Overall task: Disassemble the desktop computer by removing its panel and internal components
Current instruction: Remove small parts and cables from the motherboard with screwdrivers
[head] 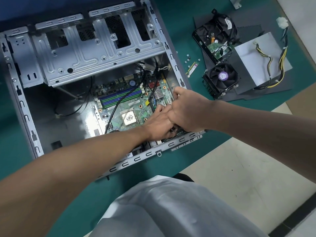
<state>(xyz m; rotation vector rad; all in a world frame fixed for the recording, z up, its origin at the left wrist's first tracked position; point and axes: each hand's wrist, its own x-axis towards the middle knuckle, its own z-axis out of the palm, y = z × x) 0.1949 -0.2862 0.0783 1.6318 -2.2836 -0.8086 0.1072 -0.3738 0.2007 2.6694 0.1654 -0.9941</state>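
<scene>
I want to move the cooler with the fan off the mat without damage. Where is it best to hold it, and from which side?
Grip the CPU cooler by the two opposite outer sides of its black square frame, coming down from above. It lies flat with the fan facing up, so those sides look free, while fingers on top would probably press the blades. The thin heatsink fins stick out below the frame; best avoid them.
</scene>
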